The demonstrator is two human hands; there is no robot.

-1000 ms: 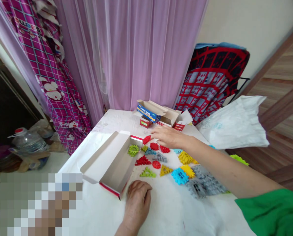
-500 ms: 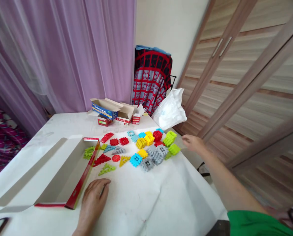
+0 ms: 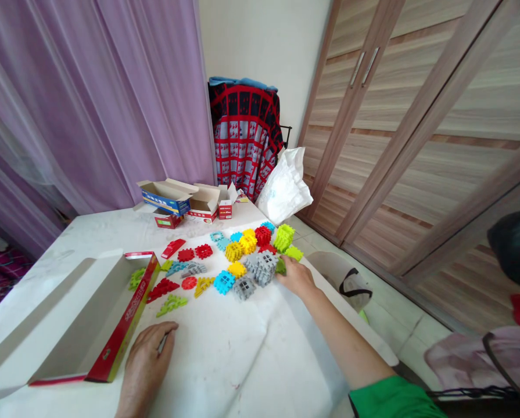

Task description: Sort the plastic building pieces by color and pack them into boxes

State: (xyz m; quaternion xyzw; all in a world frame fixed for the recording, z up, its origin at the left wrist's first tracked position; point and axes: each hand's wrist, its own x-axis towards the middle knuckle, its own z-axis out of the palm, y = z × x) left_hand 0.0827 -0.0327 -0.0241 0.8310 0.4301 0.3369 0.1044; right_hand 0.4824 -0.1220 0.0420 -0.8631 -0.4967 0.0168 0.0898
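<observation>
My right hand point(image 3: 297, 277) is at the right end of a pile of plastic interlocking blocks. Its fingers close on a green building block point(image 3: 280, 266), partly hidden by them, beside a stack of grey blocks point(image 3: 262, 268). Light green blocks point(image 3: 284, 238) stand just behind it. My left hand point(image 3: 149, 351) rests on the table with its fingers curled, close to an open red cardboard box point(image 3: 124, 325). A thin dark sliver shows between thumb and fingers; I cannot make it out. A green triangular piece point(image 3: 171, 305) lies just beyond that hand.
Yellow blocks point(image 3: 234, 251), red blocks point(image 3: 204, 251) and blue blocks point(image 3: 223, 281) lie on the white-covered table point(image 3: 233, 360). Small opened cartons point(image 3: 166, 197) and a white plastic bag point(image 3: 286, 186) are at the back. A bin point(image 3: 336, 270) stands on the floor at right.
My right hand has come in from beyond the table's right edge to the block pile and taken hold of a green block. My left hand stays on the table; the view has turned right.
</observation>
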